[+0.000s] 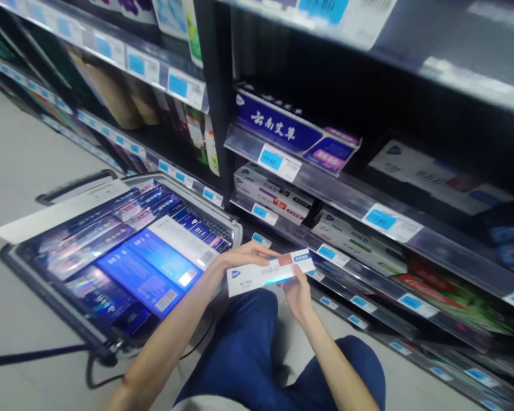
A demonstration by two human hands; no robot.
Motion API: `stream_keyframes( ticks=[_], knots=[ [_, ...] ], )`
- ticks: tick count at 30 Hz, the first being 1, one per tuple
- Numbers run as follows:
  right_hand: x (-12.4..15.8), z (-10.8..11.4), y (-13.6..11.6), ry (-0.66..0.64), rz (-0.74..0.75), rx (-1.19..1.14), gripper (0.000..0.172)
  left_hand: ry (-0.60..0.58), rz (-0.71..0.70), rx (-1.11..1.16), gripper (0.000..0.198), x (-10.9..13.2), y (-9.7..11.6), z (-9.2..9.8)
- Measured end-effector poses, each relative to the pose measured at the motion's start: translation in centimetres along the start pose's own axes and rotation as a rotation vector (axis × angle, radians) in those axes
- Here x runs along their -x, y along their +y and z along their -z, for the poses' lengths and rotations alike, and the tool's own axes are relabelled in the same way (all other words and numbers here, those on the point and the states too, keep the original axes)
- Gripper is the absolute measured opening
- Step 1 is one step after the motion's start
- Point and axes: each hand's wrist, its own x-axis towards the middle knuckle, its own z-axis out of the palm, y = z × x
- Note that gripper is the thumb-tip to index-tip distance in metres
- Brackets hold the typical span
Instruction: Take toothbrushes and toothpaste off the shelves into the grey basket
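Observation:
In front of my knees I hold a long white toothpaste box (257, 275) with a small red patch and a blue patch near its right end. My left hand (252, 255) grips its far upper edge, fingers partly hidden behind it. At the right part of the box, my right hand (298, 291) has the thumb on the front face and the other fingers underneath. The box is slightly tilted, its right end higher in the view. Closest to it on the shelf are white toothpaste boxes (351, 240) lying lengthwise.
To the left on the floor stands a grey-rimmed crate (235, 231) filled with blue, purple and white boxes. A blue box (149, 265) lies on top. Shelves with blue-and-white price tags (278, 161) run along the front. One shelf bears a purple toothpaste box (291, 128).

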Motion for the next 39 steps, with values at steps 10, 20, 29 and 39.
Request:
stream_keyframes(
  ticks=[10, 20, 29, 39],
  knots=[
    [6.2, 5.4, -2.3, -0.261, -0.057, 0.517, 0.083, -0.432, 0.203, -0.226, 0.069, -0.5, -1.9, -0.2],
    [9.9, 2.0, -8.7, -0.071, 0.176, 0.896, 0.035, -0.15, 0.21, -0.122, 0.075, -0.4, 0.2, -2.1],
    [16.8, 1.8, -27.0, -0.002, 1.036, 1.267, 0.037, -0.009, 0.188, -0.011, 0.074, -0.8, -0.3, -2.1],
    [12.4, 0.8, -34.6, 0.345, 1.522, 1.494, 0.043, -0.044, 0.173, -0.106, 0.077, -0.8, -0.6, -2.1]
  ],
)
